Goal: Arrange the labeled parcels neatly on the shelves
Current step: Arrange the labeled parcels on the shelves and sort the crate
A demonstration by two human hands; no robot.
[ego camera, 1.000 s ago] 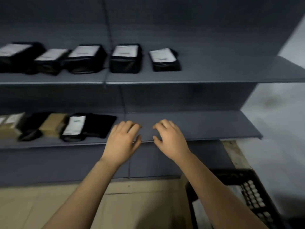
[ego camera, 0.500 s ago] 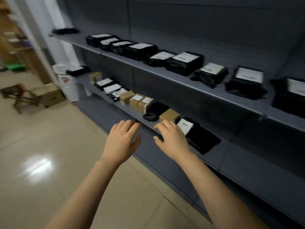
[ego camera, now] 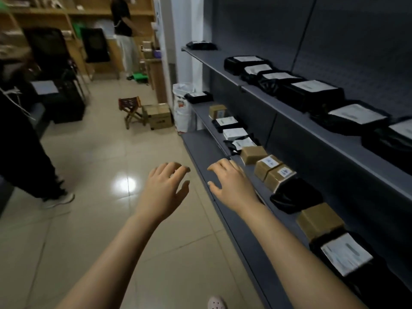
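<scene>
Grey shelves run along the right. The upper shelf (ego camera: pixel 263 94) carries a row of black labeled parcels (ego camera: pixel 312 92). The lower shelf (ego camera: pixel 225 152) holds black parcels with white labels (ego camera: pixel 234 133), brown labeled boxes (ego camera: pixel 274 172), a black pouch (ego camera: pixel 294 195) and a black parcel with a large label (ego camera: pixel 345 255) nearest to me. My left hand (ego camera: pixel 166 188) hovers over the floor with relaxed fingers and holds nothing. My right hand (ego camera: pixel 231 184) hangs above the lower shelf's front edge, fingers loosely spread, apart from the brown boxes.
A person in dark trousers (ego camera: pixel 24 157) stands close at the left. Another person (ego camera: pixel 124 34) stands far back by wooden shelving. A folding stool (ego camera: pixel 131 108), a cardboard box (ego camera: pixel 159 115) and a white sack (ego camera: pixel 184 108) sit on the tiled floor beyond the shelf end.
My view has swung left along the shelves, bringing the room and two people into sight. Both hands keep the same empty, outstretched pose.
</scene>
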